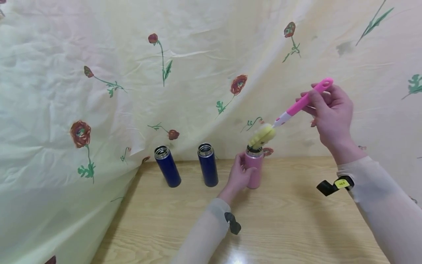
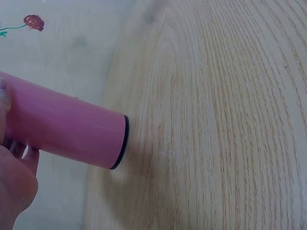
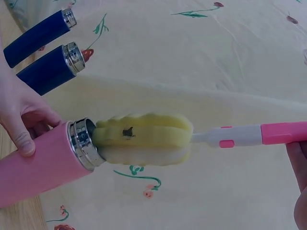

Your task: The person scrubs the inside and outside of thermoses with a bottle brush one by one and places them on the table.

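My left hand (image 1: 240,173) grips a pink bottle (image 1: 254,170) that stands upright on the wooden table, its steel mouth uncovered. In my right hand (image 1: 334,115) is the pink and white handle of a bottle brush (image 1: 298,105), pinched between thumb and fingers. The brush's yellow sponge head (image 3: 144,136) has its tip in the bottle's mouth; most of it shows outside. In the left wrist view, the bottle's lower part (image 2: 81,129) and black base rim appear, with left fingers around its side. Only part of the right hand (image 3: 300,177) shows in the right wrist view.
Two dark blue bottles without lids, one (image 1: 207,167) nearer the pink one and another (image 1: 169,168) farther left, stand on the wooden table (image 1: 280,220). A flower-printed cloth (image 1: 197,66) hangs behind the table and along its left side.
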`<state>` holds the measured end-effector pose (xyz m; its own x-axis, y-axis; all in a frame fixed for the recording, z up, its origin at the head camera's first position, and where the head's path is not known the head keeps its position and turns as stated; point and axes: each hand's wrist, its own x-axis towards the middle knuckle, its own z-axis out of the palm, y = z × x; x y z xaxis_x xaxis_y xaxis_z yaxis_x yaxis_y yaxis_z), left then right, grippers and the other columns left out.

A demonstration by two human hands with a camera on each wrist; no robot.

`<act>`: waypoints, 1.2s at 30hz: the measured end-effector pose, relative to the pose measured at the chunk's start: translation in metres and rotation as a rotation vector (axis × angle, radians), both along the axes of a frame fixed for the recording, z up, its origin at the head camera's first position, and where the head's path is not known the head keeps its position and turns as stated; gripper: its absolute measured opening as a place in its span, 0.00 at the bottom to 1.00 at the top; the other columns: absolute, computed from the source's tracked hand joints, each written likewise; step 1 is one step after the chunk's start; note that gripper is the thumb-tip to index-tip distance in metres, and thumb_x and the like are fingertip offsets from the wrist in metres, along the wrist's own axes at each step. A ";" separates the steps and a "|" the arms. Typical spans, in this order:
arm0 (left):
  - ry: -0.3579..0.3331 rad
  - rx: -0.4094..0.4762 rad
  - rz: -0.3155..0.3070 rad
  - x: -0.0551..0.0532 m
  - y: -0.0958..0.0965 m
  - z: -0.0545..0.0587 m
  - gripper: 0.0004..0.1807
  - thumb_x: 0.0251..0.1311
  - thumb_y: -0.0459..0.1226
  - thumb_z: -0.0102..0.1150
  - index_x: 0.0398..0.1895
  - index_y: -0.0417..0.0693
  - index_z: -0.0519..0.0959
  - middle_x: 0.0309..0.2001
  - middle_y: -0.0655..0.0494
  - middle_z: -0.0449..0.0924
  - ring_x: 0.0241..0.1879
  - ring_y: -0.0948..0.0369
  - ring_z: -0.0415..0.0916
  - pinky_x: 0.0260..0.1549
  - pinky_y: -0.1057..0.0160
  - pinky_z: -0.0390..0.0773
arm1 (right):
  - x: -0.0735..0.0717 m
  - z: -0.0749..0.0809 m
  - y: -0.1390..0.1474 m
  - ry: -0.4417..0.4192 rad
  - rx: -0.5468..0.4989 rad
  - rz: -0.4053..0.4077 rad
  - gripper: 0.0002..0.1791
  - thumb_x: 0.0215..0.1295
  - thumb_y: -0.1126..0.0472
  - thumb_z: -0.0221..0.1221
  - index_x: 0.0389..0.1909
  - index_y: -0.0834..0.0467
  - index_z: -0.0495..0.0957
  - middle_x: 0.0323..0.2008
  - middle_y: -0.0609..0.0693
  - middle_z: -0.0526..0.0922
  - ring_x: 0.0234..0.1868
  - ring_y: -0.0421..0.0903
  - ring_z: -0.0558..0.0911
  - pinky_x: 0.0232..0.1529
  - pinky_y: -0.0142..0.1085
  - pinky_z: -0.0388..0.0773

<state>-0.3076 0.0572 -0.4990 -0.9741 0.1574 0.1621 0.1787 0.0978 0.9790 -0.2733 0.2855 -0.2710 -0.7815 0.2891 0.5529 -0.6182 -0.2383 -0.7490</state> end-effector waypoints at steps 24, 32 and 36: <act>-0.038 0.078 0.035 -0.005 -0.003 -0.011 0.36 0.67 0.31 0.71 0.78 0.47 0.71 0.72 0.53 0.77 0.70 0.59 0.75 0.70 0.60 0.73 | 0.012 0.029 -0.035 -0.013 0.687 0.058 0.10 0.80 0.69 0.58 0.55 0.68 0.82 0.45 0.52 0.91 0.46 0.42 0.91 0.50 0.33 0.86; -0.026 0.085 0.024 -0.003 -0.002 -0.010 0.37 0.67 0.29 0.70 0.78 0.47 0.70 0.73 0.52 0.75 0.70 0.59 0.75 0.70 0.62 0.73 | 0.005 0.030 -0.034 -0.099 0.801 0.054 0.10 0.83 0.66 0.54 0.53 0.68 0.78 0.45 0.50 0.90 0.45 0.40 0.91 0.51 0.32 0.86; -0.028 0.097 0.025 -0.003 -0.002 -0.010 0.37 0.67 0.29 0.70 0.78 0.45 0.70 0.74 0.50 0.74 0.71 0.57 0.74 0.70 0.60 0.72 | 0.001 0.031 -0.033 -0.157 0.812 0.025 0.12 0.84 0.62 0.54 0.55 0.67 0.78 0.47 0.52 0.90 0.46 0.38 0.90 0.51 0.29 0.85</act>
